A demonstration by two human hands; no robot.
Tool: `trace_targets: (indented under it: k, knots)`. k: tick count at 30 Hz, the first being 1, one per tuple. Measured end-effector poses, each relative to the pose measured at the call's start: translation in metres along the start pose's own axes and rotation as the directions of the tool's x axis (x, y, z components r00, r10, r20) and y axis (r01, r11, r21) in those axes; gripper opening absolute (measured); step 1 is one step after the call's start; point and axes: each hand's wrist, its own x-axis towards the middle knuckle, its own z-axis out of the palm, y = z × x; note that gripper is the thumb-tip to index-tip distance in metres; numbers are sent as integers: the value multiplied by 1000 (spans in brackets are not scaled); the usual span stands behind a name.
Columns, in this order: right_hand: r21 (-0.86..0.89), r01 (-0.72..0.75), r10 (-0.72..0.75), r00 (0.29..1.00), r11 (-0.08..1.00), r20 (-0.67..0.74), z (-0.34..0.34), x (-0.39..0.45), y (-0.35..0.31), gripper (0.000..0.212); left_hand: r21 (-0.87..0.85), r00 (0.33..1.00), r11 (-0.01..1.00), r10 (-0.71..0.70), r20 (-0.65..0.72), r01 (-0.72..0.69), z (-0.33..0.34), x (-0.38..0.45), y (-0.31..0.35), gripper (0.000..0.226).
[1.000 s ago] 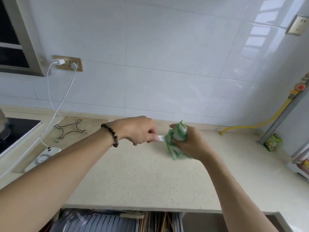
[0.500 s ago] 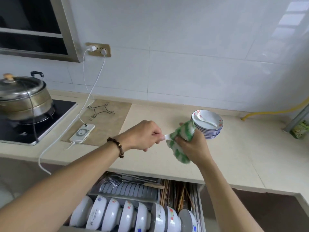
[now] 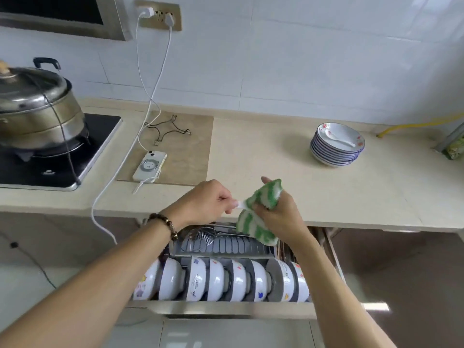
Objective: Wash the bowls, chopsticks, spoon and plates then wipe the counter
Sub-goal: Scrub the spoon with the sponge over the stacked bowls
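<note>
My left hand [image 3: 209,200] pinches the white handle of a spoon [image 3: 241,203] just above the counter's front edge. My right hand [image 3: 277,214] grips a green-and-white striped cloth [image 3: 261,212] wrapped around the spoon's other end, which is hidden. A stack of several blue-rimmed plates [image 3: 336,146] stands on the beige counter [image 3: 263,151] at the back right, with another white spoon [image 3: 337,138] lying on the top plate. Below my hands an open drawer rack [image 3: 226,306] holds a row of white patterned bowls [image 3: 218,278] on edge.
A steel pot [image 3: 32,106] sits on the black hob [image 3: 62,156] at the left. A white phone [image 3: 150,166] on its charging cable and a wire trivet [image 3: 170,130] lie on a tan mat. A metal strainer [image 3: 200,237] lies in the drawer. A yellow hose [image 3: 414,126] runs at the far right.
The view has tilted down and pulled back, bringing the plate stack, hob and open drawer into sight. Both hands keep their hold on spoon and cloth, now over the counter's front edge.
</note>
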Motion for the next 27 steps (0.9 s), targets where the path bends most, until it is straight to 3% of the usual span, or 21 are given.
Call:
trace_targets:
  k: [2,5,9,14,18,21,24,27]
  knots:
    - [-217,-25,39,998,976,59,17,-1,11,19,50,998,999,17,55,-20,-1,-14,-27,37]
    - [-274,-141,124,989,951,-80,45,-6,20,9,-64,999,998,-29,-18,28,17,-34,-56,40]
    - [-137,-374,305,881,917,-361,82,-10,32,32,-394,974,900,-221,-47,185,58,-52,-75,42]
    - [236,-514,563,708,825,-427,110,-14,51,30,-628,875,677,-484,12,383,89,-62,-102,42]
    - [374,-571,680,659,731,-323,131,-11,77,25,-682,752,538,-659,26,496,102,-65,-150,36]
    - [381,-607,699,693,697,-175,160,-2,95,21,-720,631,441,-776,-4,537,113,-48,-201,36]
    - [352,-607,670,737,713,-85,188,9,123,19,-732,547,407,-835,-56,547,124,-18,-251,40]
    - [328,-620,667,743,713,-48,203,20,150,17,-716,512,409,-855,-84,565,136,13,-294,44]
